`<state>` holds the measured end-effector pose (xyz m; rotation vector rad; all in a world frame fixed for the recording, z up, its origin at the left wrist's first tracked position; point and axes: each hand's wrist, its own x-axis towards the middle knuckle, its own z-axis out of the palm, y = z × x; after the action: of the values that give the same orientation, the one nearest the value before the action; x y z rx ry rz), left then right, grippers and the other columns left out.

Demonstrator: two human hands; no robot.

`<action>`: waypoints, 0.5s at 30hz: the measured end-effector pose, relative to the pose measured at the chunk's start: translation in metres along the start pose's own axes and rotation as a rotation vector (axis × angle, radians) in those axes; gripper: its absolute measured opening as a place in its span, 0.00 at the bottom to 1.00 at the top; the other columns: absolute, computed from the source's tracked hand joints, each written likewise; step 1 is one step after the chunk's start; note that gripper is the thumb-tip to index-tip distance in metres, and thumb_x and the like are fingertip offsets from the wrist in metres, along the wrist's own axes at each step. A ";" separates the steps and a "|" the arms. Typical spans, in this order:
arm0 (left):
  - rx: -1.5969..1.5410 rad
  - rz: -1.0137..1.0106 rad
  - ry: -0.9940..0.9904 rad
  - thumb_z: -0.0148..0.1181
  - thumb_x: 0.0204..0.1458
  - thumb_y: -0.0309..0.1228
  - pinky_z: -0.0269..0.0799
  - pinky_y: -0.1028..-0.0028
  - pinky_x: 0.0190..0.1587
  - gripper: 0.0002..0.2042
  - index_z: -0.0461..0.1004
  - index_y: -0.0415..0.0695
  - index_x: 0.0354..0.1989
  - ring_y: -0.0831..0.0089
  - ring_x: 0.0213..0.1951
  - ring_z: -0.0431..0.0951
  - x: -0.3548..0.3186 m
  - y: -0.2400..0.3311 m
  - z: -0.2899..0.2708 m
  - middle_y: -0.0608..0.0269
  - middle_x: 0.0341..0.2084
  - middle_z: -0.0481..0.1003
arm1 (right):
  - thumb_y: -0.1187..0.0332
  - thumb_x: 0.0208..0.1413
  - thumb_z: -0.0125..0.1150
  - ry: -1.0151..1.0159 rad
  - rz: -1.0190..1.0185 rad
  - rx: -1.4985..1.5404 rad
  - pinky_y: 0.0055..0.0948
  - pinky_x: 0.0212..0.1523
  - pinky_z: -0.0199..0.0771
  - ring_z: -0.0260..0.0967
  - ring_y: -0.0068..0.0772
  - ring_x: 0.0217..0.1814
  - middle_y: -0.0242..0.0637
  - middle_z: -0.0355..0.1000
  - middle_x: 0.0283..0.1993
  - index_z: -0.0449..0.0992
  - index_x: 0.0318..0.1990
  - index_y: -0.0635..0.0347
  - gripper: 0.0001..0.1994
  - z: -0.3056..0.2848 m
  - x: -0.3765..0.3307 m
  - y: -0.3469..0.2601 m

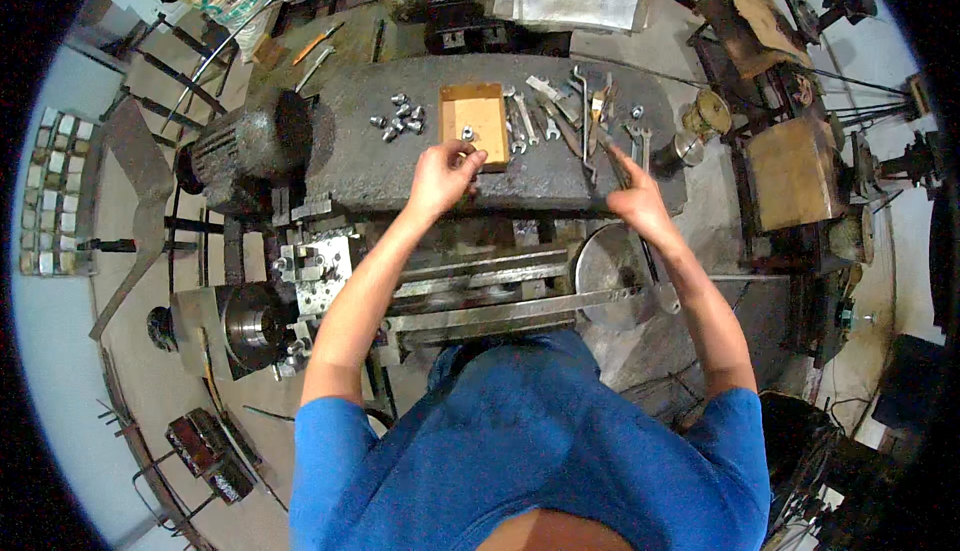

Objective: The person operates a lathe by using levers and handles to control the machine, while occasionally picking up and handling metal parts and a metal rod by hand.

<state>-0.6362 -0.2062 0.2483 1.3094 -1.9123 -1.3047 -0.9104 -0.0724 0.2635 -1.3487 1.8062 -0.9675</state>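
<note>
Lathe bed [470, 296] runs across mid-frame below the hands, chuck [250, 323] at the person's left. Above it, grey metal tabletop [380, 176], rough and dark, carries all small items. Electric motor [250, 141] sits at the tabletop's left end.

Shallow orange tray [488, 111] lies near tabletop centre; one small metal piece rests inside it, near the lower edge. Spanners [530, 121], several, lie side by side just right of the tray, with longer rods and tools beyond them. Cluster of small bright metal nuts [400, 116] lies left of the tray, loose, apart from it.

Left hand [442, 176] is at the tray's lower edge, fingers [468, 157] pinched narrow on a small nut [467, 150] directly over the tray rim. Cannot tell whether the nut touches the tray.

Right hand [632, 196] is at the tabletop's right part, fingers closed around a thin dark tool [608, 146] whose tip points up-left toward the spanners. Tool type too small to tell.
</note>
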 end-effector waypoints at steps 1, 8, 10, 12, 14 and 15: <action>0.188 0.093 0.043 0.57 0.46 0.37 0.71 0.69 0.26 0.13 0.73 0.38 0.30 0.66 0.23 0.76 0.018 -0.009 0.005 0.54 0.17 0.73 | 0.70 0.30 0.54 0.047 0.039 -0.118 0.29 0.42 0.67 0.69 0.38 0.37 0.50 0.70 0.38 0.60 0.55 0.62 0.35 -0.006 0.016 0.021; 0.851 0.247 -0.007 0.53 0.44 0.45 0.70 0.60 0.29 0.16 0.74 0.43 0.26 0.54 0.27 0.75 0.070 -0.023 0.032 0.51 0.21 0.74 | 0.65 0.30 0.56 0.079 0.207 -0.636 0.37 0.45 0.66 0.66 0.51 0.43 0.54 0.67 0.44 0.75 0.38 0.61 0.21 -0.006 0.085 0.073; 0.905 0.329 -0.048 0.53 0.44 0.44 0.70 0.60 0.28 0.15 0.72 0.42 0.25 0.54 0.26 0.75 0.079 -0.031 0.037 0.51 0.21 0.74 | 0.66 0.30 0.56 0.115 0.163 -0.653 0.38 0.47 0.65 0.65 0.51 0.44 0.53 0.68 0.40 0.75 0.35 0.62 0.19 -0.006 0.091 0.077; 0.929 0.314 -0.078 0.52 0.44 0.42 0.70 0.60 0.28 0.14 0.71 0.42 0.23 0.54 0.26 0.75 0.083 -0.036 0.040 0.51 0.20 0.73 | 0.66 0.30 0.56 0.169 0.142 -0.652 0.41 0.44 0.66 0.66 0.54 0.40 0.54 0.68 0.37 0.75 0.29 0.64 0.15 -0.005 0.097 0.084; 0.953 0.296 -0.100 0.52 0.44 0.41 0.70 0.60 0.27 0.14 0.71 0.42 0.23 0.54 0.26 0.74 0.085 -0.042 0.040 0.51 0.20 0.73 | 0.66 0.30 0.56 0.197 0.095 -0.686 0.40 0.44 0.66 0.66 0.53 0.41 0.54 0.68 0.38 0.74 0.31 0.64 0.16 -0.001 0.094 0.079; 0.967 0.289 -0.111 0.52 0.44 0.41 0.70 0.60 0.27 0.13 0.71 0.42 0.23 0.54 0.25 0.74 0.086 -0.047 0.040 0.51 0.20 0.73 | 0.66 0.29 0.56 0.172 0.093 -0.720 0.39 0.45 0.66 0.66 0.52 0.43 0.54 0.68 0.39 0.74 0.33 0.64 0.18 0.000 0.096 0.089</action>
<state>-0.6843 -0.2692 0.1788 1.2638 -2.8287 -0.2652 -0.9747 -0.1485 0.1787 -1.5979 2.4607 -0.3872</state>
